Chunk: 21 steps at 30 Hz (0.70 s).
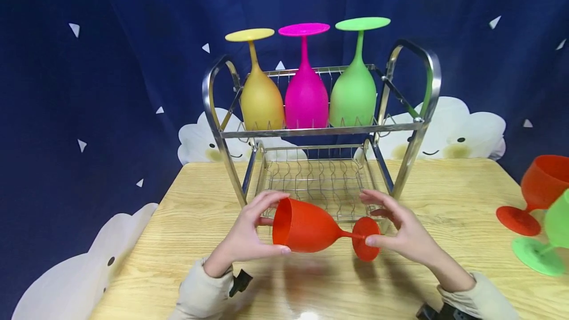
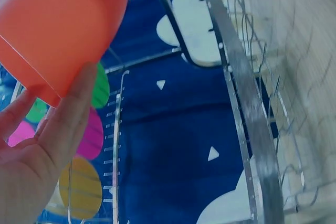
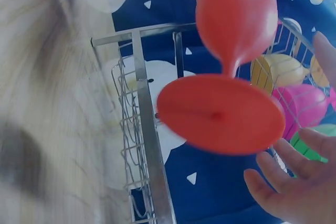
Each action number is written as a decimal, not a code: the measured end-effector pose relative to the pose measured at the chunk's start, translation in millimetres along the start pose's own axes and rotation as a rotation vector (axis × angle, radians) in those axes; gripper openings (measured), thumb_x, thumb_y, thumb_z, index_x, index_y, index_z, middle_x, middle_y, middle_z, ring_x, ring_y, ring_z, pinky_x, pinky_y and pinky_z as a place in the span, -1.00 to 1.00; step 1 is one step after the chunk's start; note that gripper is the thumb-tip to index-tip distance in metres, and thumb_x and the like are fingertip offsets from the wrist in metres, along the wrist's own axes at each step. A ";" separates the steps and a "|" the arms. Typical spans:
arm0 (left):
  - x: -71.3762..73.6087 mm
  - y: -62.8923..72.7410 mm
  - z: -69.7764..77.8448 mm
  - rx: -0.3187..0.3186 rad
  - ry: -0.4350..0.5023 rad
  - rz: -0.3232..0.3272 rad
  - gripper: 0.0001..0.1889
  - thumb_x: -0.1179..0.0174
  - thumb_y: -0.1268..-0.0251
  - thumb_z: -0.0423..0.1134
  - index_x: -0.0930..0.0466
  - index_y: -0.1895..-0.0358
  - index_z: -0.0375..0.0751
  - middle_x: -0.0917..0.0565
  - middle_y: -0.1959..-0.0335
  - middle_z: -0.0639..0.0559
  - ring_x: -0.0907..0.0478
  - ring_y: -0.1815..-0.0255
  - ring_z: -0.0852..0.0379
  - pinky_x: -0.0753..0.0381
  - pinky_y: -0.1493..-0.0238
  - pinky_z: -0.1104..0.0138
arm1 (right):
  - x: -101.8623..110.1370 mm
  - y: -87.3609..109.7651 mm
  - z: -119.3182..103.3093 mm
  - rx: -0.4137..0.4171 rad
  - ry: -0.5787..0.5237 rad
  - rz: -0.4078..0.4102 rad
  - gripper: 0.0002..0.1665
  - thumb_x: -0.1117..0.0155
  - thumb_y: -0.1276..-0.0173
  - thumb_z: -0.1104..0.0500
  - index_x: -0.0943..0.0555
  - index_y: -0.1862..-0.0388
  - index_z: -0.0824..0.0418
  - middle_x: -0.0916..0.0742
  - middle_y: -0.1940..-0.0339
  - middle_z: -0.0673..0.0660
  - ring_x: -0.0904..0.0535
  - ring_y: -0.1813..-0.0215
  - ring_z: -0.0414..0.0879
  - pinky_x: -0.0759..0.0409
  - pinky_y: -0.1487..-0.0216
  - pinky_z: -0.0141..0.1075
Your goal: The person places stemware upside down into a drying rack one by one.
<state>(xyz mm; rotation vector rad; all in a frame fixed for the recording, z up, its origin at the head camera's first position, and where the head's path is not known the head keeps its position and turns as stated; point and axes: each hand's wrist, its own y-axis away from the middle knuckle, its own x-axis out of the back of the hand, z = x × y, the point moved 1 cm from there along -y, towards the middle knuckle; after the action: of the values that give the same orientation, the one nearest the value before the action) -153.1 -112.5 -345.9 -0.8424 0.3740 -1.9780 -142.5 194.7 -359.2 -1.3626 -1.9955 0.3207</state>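
Observation:
A red plastic wine glass [image 1: 311, 226] lies sideways in the air in front of the rack, its mouth to the left and its round foot to the right. My left hand [image 1: 246, 233] grips the bowl near the rim, thumb below and fingers behind. Beside the foot is my right hand [image 1: 406, 233], fingers spread and loosely bent; the thumb overlaps the foot in the head view. In the right wrist view, the foot [image 3: 220, 114] is close to those fingertips, with no grip around it. Whether they touch is hard to tell.
On the upper tier of a metal rack [image 1: 320, 133], yellow [image 1: 262, 100], magenta [image 1: 306, 98] and green [image 1: 353, 95] glasses stand upside down. The lower tier [image 1: 315, 181] has wavy wires. Another red glass [image 1: 540, 186] and a green glass [image 1: 540, 256] stand upright at the table's right.

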 end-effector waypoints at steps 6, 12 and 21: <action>15.9 4.5 1.3 -0.045 0.061 0.063 -0.21 -0.45 0.18 -0.19 -0.30 -0.20 -0.32 -0.38 -0.07 -0.20 -0.43 0.02 -0.11 -0.63 0.32 0.17 | 4.4 5.8 6.4 0.017 -0.227 0.057 -0.05 -0.28 0.12 0.62 -0.12 -0.30 0.50 -0.48 -0.19 0.07 -0.38 -0.18 -0.13 -0.42 -0.05 -0.44; 19.1 3.2 4.8 -0.099 0.116 0.138 -0.17 -0.38 0.09 -0.01 -0.24 -0.20 -0.45 -0.35 -0.06 -0.24 -0.42 0.00 -0.04 -0.63 0.31 0.12 | -0.3 10.9 17.1 0.013 -0.548 0.060 -0.21 -0.20 -0.18 0.43 -0.10 -0.36 0.37 -0.45 -0.22 0.12 -0.37 -0.20 -0.13 -0.41 -0.11 -0.39; 8.4 -0.8 2.6 -0.139 0.186 0.222 -0.08 -0.41 0.11 -0.04 -0.14 -0.15 -0.66 -0.33 -0.08 -0.15 -0.41 -0.04 0.01 -0.61 0.24 0.14 | -30.0 3.7 29.1 0.000 -0.781 -0.067 -0.33 -0.16 -0.28 0.27 -0.18 -0.35 0.21 -0.46 -0.22 0.15 -0.39 -0.21 -0.01 -0.42 -0.14 -0.23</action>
<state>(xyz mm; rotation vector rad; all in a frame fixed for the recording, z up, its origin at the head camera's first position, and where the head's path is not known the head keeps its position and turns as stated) -154.7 -119.0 -340.1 -0.6726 0.6908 -1.8419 -152.6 174.5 -394.5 -1.2730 -2.6465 0.9323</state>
